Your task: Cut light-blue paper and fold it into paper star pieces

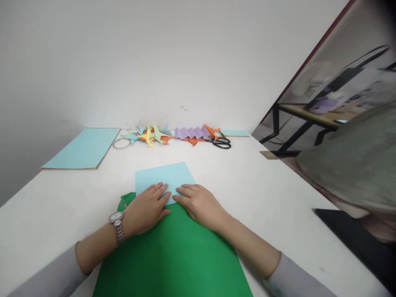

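A light blue sheet of paper (163, 175) lies on the white table in front of me, turned slightly askew. My left hand (150, 206) rests on its lower left part, palm down with the fingers stretched out. Across from it, my right hand (199, 204) lies on the lower right part, fingers also extended. The two hands are a little apart, with a strip of blue paper showing between them. Green cloth (179, 255) spreads beneath my forearms and meets the near edge of the paper.
Along the wall sit several folded paper figures (151, 135), a purple pleated paper (192, 132), black-handled scissors (222, 142) and a ring of thin cord (121, 143). A stack of blue paper (83, 148) lies at left. Beyond the table's right edge stands a wooden-topped shelf (312, 113).
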Demonstrator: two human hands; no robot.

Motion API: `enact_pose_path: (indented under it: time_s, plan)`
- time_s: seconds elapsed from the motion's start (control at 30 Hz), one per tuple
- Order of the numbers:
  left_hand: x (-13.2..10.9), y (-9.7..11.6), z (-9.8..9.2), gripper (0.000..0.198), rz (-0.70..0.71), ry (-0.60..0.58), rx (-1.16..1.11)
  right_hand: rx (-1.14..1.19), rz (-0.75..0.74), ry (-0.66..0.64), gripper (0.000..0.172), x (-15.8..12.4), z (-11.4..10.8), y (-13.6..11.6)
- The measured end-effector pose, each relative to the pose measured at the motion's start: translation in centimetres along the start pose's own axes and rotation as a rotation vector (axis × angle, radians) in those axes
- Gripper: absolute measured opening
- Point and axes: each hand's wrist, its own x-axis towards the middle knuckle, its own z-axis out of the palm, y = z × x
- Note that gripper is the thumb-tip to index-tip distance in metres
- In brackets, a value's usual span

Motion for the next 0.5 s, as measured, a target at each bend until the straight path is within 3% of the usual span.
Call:
enact_pose_path:
  time_s: [0.13, 0.3, 0.5]
  plan:
    - [0.8, -0.7, 0.3, 0.033, -0.040, 0.086, 0.054, -0.034, -0.017, 0.136, 0.024, 0.8, 1.1, 0.4]
    - [1.4, -0.2, 0.8, 0.022, 0.005, 0.179, 0.115, -0.073, -0.085, 0.253, 0.022, 1.3, 1.5, -0.1]
    - [1.0, -0.3, 0.4, 0.026, 0.142, 0.238, 0.238, -0.152, -0.172, 0.272, 0.017, 1.3, 1.0, 0.0]
